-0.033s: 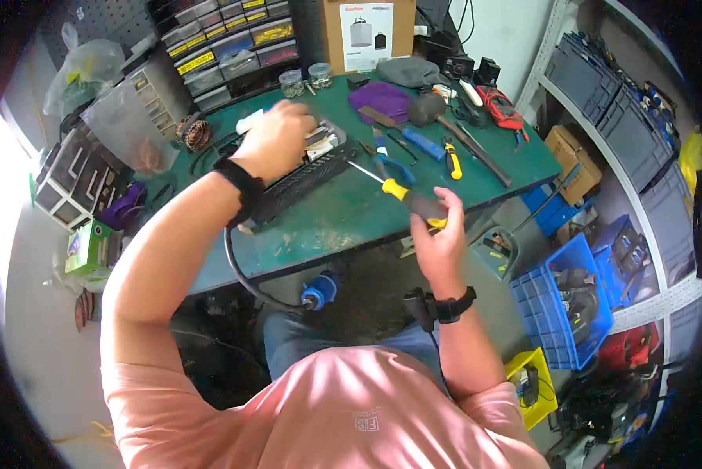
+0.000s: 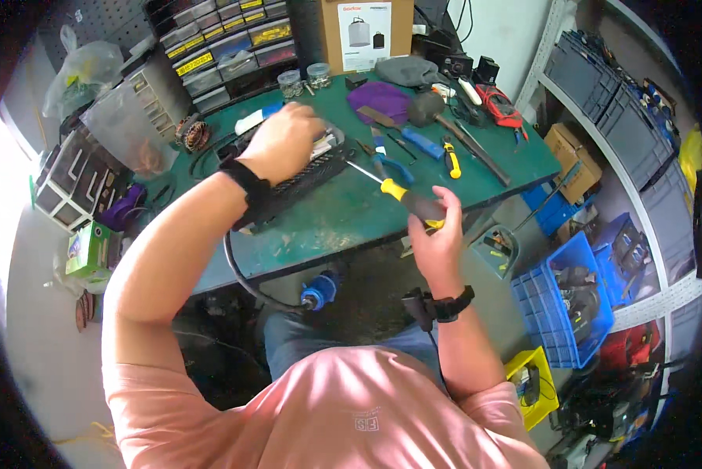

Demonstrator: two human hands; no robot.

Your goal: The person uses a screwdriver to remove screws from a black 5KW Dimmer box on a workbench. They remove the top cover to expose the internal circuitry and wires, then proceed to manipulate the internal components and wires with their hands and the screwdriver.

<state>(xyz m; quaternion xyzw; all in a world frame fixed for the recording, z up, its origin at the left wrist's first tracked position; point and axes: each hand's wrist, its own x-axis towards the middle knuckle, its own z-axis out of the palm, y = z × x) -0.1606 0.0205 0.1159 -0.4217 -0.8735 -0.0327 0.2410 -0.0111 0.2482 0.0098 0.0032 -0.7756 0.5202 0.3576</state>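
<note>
My left hand (image 2: 284,141) presses down on a black slatted device (image 2: 308,176) that lies on the green workbench (image 2: 343,215). A black band sits on that wrist. My right hand (image 2: 437,234) hovers at the bench's front edge and grips a screwdriver (image 2: 401,197) with a yellow and black handle. Its metal shaft points up and left toward the device's right end. A thick black cable (image 2: 241,273) loops down from the device over the bench edge.
Blue-handled pliers (image 2: 390,160), a yellow-handled tool (image 2: 451,156), a mallet (image 2: 444,117) and a purple cloth (image 2: 378,100) lie beyond the device. A cardboard box (image 2: 366,31) and drawer cabinets (image 2: 218,47) stand at the back. Blue crates (image 2: 566,301) and shelves fill the right.
</note>
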